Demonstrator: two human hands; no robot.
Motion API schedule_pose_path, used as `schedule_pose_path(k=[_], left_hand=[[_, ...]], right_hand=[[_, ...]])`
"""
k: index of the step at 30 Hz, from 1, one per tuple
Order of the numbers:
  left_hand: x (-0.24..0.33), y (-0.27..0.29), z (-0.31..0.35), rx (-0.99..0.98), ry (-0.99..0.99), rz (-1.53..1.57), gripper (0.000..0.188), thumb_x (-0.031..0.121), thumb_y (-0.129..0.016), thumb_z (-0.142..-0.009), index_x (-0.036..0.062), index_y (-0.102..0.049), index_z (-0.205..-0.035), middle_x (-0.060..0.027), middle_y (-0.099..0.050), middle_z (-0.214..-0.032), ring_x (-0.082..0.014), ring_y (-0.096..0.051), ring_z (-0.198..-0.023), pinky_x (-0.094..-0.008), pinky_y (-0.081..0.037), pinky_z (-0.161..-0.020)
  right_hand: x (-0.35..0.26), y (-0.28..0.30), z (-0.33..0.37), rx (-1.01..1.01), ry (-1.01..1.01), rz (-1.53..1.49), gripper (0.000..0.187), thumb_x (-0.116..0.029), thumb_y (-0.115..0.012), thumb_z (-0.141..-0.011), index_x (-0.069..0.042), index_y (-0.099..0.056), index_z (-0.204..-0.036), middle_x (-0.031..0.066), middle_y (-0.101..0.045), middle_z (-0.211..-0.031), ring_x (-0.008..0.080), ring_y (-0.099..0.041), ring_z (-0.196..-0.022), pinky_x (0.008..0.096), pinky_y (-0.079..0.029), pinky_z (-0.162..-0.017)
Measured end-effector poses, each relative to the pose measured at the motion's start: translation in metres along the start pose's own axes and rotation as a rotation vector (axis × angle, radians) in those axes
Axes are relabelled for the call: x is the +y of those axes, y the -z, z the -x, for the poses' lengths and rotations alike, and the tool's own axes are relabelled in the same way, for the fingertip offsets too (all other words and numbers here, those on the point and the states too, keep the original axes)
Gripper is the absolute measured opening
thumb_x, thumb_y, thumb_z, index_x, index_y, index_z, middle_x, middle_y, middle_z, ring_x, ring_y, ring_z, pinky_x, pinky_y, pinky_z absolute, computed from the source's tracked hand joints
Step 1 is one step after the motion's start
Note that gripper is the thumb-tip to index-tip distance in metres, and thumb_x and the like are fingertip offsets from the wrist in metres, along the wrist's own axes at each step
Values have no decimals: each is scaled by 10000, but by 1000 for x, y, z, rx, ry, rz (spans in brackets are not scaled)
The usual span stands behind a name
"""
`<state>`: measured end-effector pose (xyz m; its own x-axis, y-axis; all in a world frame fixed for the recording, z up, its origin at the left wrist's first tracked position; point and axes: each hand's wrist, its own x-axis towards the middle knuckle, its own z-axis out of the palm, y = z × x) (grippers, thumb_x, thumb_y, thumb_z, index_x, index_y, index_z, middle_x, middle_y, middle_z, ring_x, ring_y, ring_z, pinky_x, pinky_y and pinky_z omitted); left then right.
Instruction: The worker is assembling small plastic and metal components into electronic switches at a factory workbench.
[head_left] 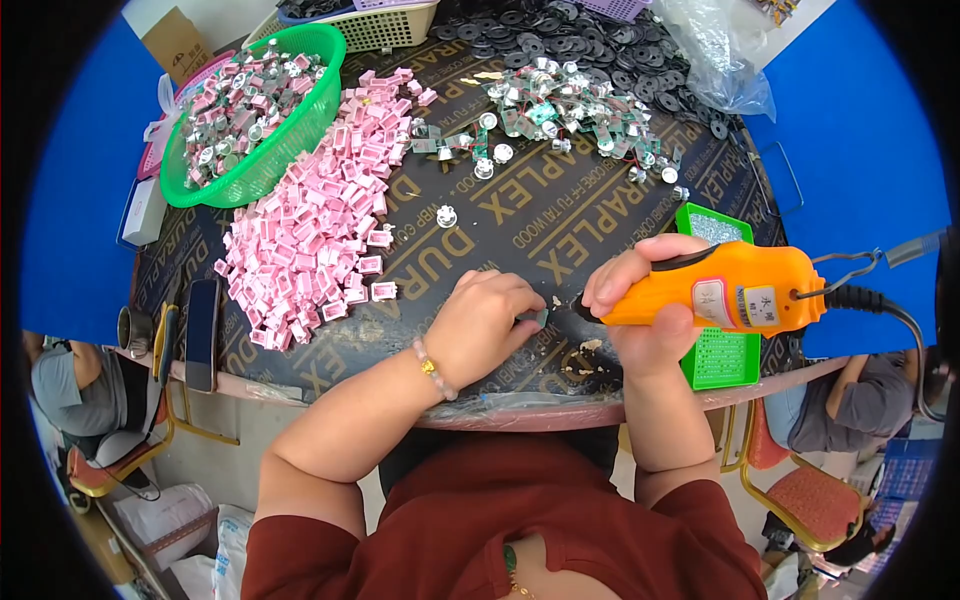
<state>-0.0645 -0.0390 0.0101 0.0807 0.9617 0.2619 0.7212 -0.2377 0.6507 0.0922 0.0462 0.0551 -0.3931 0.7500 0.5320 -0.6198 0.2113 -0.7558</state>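
Observation:
My right hand (645, 310) grips an orange electric screwdriver (735, 290), its black tip pointing left. My left hand (488, 322) pinches a small grey-green piece (543, 317) against the table, just left of that tip; the fingers hide most of it. A gap lies between the tip and the piece. Close ahead on the dark printed board stands a single white round part (446, 216). Pale crumbs (591, 345) are scattered beneath the screwdriver. Under and beyond my right hand is a green tray (727, 360), with small metal screws (715, 228) in its far section.
Pink plastic housings (320, 220) are heaped at left beside a green basket (335, 100) of assembled pieces. Small circuit boards with wires (560, 110) and black discs (560, 38) lie at the back. A phone (202, 335) rests at the left edge. The screwdriver's cord (880, 300) runs right.

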Motion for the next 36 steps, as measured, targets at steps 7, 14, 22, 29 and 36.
schedule_pose_path(k=[7, 14, 22, 29, 36], left_hand=[[-3, 1, 0, -48, -22, 31, 202, 96, -720, -712, 86, -673, -908, -45, -648, -910, -238, -591, -889, -347, -414, -801], [-3, 5, -1, -44, -52, 27, 218, 99, -736, -689, 95, -687, -902, -29, -638, -893, -226, -578, -887, -349, -397, -812], [-1, -1, 0, 4, -10, -46, 223, 115, -751, -673, 110, -690, -887, -17, -625, -875, -217, -565, -869, -340, -383, -784], [1, -5, 0, 42, 16, -21, 211, 129, -749, -676, 106, -689, -877, -17, -626, -856, -220, -563, -871, -349, -386, -787], [0, -5, 0, 60, 27, -41, 186, 142, -744, -681, 92, -682, -850, -19, -615, -831, -225, -560, -875, -359, -390, -793]], right_hand=[[3, 0, 3, -8, 4, 20, 578, -408, -700, -819, 13, -444, -1121, 127, -595, -711, 175, -569, -587, 271, -490, -553], [1, 0, 4, 3, 19, 6, 587, -426, -700, -814, 11, -444, -1111, 121, -596, -711, 174, -571, -579, 273, -499, -556], [0, 0, 6, -59, -43, 161, 611, -564, -595, -836, -47, -408, -1102, 90, -565, -702, 173, -546, -563, 317, -489, -554], [7, 1, 5, -35, -25, 0, 568, -390, -705, -818, 17, -450, -1120, 138, -605, -727, 166, -572, -601, 250, -482, -556], [3, -4, 3, -67, -59, 107, 552, -449, -680, -814, -15, -439, -1055, 113, -587, -699, 169, -567, -578, 274, -490, -556]])
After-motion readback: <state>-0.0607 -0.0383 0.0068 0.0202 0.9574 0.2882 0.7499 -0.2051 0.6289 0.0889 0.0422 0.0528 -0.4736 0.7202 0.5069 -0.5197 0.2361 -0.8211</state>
